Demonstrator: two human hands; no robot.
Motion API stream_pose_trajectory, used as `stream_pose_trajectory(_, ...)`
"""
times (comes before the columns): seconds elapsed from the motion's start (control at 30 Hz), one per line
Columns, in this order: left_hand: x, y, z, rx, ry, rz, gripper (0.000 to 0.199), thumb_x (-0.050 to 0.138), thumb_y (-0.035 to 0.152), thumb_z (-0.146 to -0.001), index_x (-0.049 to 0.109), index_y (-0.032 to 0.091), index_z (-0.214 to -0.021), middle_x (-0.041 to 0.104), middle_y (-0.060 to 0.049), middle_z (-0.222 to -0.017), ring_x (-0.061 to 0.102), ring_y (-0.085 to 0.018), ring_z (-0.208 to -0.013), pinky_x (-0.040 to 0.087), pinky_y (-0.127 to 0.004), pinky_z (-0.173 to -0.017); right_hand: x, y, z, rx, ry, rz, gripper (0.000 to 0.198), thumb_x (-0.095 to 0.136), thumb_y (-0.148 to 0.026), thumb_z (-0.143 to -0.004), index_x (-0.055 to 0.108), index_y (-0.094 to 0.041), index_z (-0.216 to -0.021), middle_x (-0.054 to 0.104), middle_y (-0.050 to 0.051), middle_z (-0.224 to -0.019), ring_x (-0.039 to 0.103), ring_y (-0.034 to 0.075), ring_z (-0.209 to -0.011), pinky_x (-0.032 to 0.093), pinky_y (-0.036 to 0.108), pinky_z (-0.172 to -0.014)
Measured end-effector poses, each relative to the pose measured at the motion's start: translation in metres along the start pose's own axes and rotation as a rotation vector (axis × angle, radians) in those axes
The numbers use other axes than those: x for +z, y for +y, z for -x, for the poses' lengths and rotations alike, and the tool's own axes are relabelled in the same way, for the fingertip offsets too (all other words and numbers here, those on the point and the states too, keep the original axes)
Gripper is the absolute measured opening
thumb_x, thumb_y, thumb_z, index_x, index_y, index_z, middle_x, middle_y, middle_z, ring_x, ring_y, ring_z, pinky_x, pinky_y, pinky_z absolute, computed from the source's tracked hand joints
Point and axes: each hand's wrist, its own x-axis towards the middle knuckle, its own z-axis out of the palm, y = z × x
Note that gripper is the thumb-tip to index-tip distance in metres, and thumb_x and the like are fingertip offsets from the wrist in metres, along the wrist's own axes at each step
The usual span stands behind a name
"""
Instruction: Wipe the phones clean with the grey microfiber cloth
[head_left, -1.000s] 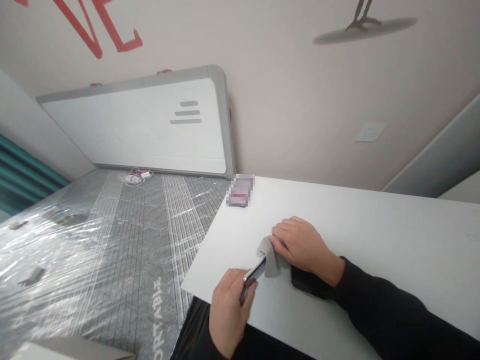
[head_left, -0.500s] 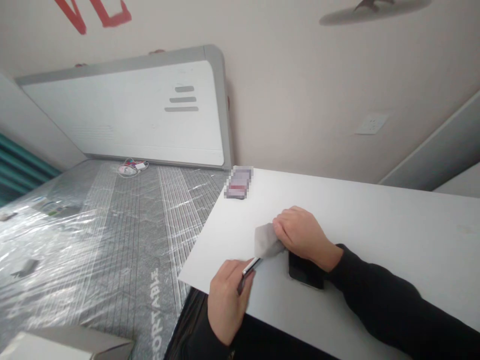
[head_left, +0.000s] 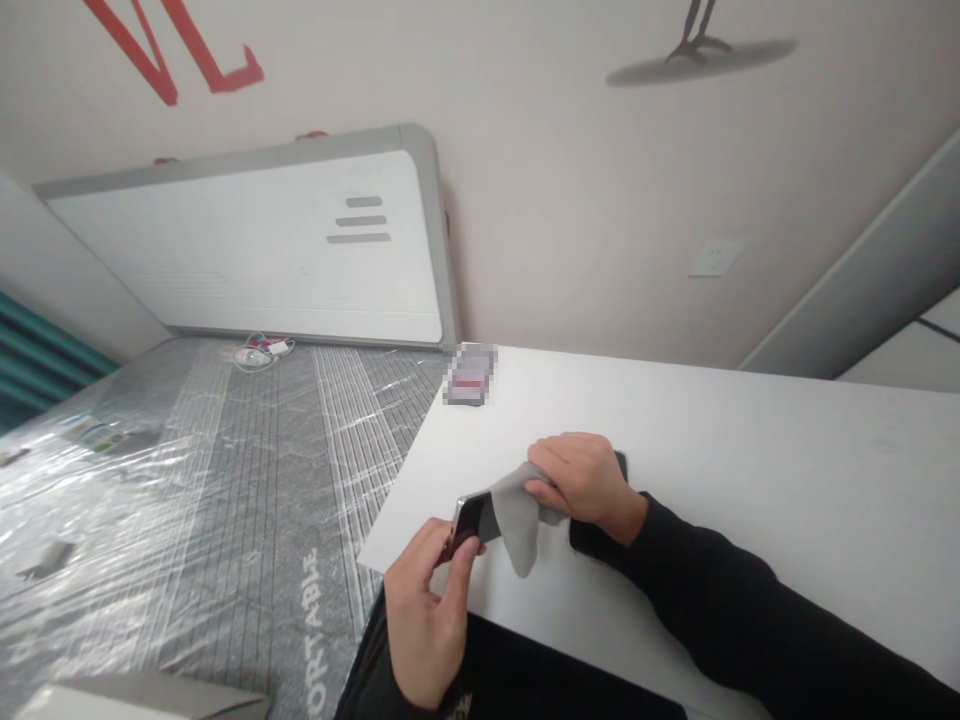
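My left hand (head_left: pixel 431 610) grips one end of a smartphone (head_left: pixel 471 520), thumb on its dark glossy face and fingers behind. The phone is tilted above the front edge of the white table. A grey cloth (head_left: pixel 517 515) wraps over the phone's other end and hangs down in a loose flap. My right hand (head_left: pixel 581 480) is closed on that cloth, its fingers folded around it; the covered end of the phone is hidden. Beneath my right hand and wrist a second black phone (head_left: pixel 592 540) lies flat on the table, partly covered by them.
A blurred-out flat item (head_left: pixel 471 375) lies at the table's (head_left: pixel 712 450) far left corner. Left of the table is a plastic-covered mattress (head_left: pixel 247 520) with a coiled white cable (head_left: pixel 259 352) near the headboard (head_left: pixel 262 240). A pale box (head_left: pixel 157 695) sits at lower left.
My left hand has turned the phone from edge-on to show its dark face. The cloth now drapes over the phone's end with a hanging flap. Both hands shifted slightly left in view.
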Motion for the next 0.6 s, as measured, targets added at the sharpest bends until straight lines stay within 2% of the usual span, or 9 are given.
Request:
stream_pose_trajectory(0.1, -0.003, 0.015, -0.005, -0.002, 0.045, 0.019, 0.030, 0.057, 0.029, -0.098, 0.063, 0.020, -0.070, 0.062, 0.002, -0.064, 0.060, -0.014, -0.059, 0.047, -0.022, -0.056, -0.023, -0.013, 0.003, 0.050, 0.010, -0.022, 0.070, 0.013, -0.056, -0.110, 0.064, -0.018, -0.080, 0.067, 0.005, -0.066, 0.054, 0.016, -0.056, 0.032, 0.031, -0.057)
stream_pose_trajectory(0.2, 0.001, 0.028, -0.011, 0.034, 0.035, 0.045, 0.033, 0.056, 0.029, -0.097, 0.059, 0.021, -0.066, 0.058, 0.003, -0.060, 0.055, -0.012, -0.055, 0.044, -0.022, -0.053, -0.043, -0.031, 0.004, 0.191, -0.089, -0.192, 0.061, 0.024, -0.062, -0.108, 0.064, -0.020, -0.088, 0.067, 0.002, -0.068, 0.057, 0.016, -0.059, 0.035, 0.028, -0.057)
stream_pose_trajectory(0.27, 0.005, 0.038, -0.017, 0.061, 0.006, 0.064, 0.031, 0.056, 0.028, -0.096, 0.060, 0.021, -0.067, 0.057, 0.003, -0.060, 0.054, -0.012, -0.055, 0.043, -0.022, -0.053, -0.052, -0.035, 0.004, 0.365, -0.150, -0.412, 0.059, 0.034, -0.069, -0.103, 0.059, -0.022, -0.079, 0.062, -0.001, -0.062, 0.053, 0.016, -0.057, 0.034, 0.028, -0.057)
stream_pose_trajectory(0.37, 0.014, 0.051, -0.032, 0.064, -0.053, 0.118, 0.030, 0.057, 0.030, -0.095, 0.059, 0.021, -0.066, 0.056, 0.004, -0.059, 0.053, -0.011, -0.054, 0.043, -0.021, -0.053, -0.058, -0.032, 0.007, 0.641, -0.100, -0.832, 0.056, 0.052, -0.073, -0.094, 0.053, -0.023, -0.068, 0.057, -0.002, -0.061, 0.051, 0.016, -0.059, 0.038, 0.029, -0.059)
stream_pose_trajectory(0.47, 0.024, 0.058, -0.055, 0.001, -0.136, 0.230, 0.036, 0.057, 0.038, -0.094, 0.055, 0.021, -0.062, 0.052, 0.004, -0.056, 0.052, -0.011, -0.051, 0.042, -0.022, -0.051, -0.061, -0.028, 0.016, 0.773, -0.052, -1.100, 0.053, 0.055, -0.072, -0.092, 0.064, -0.021, -0.080, 0.066, 0.001, -0.073, 0.061, 0.019, -0.069, 0.048, 0.031, -0.066)
stream_pose_trajectory(0.6, 0.040, 0.052, -0.084, -0.067, -0.196, 0.310, 0.044, 0.056, 0.050, -0.092, 0.049, 0.021, -0.059, 0.046, 0.005, -0.052, 0.048, -0.011, -0.046, 0.038, -0.023, -0.047, -0.063, -0.027, 0.037, 0.887, -0.104, -1.458, 0.050, 0.069, -0.065, -0.087, 0.070, -0.019, -0.105, 0.075, 0.006, -0.089, 0.072, 0.021, -0.077, 0.056, 0.033, -0.075)
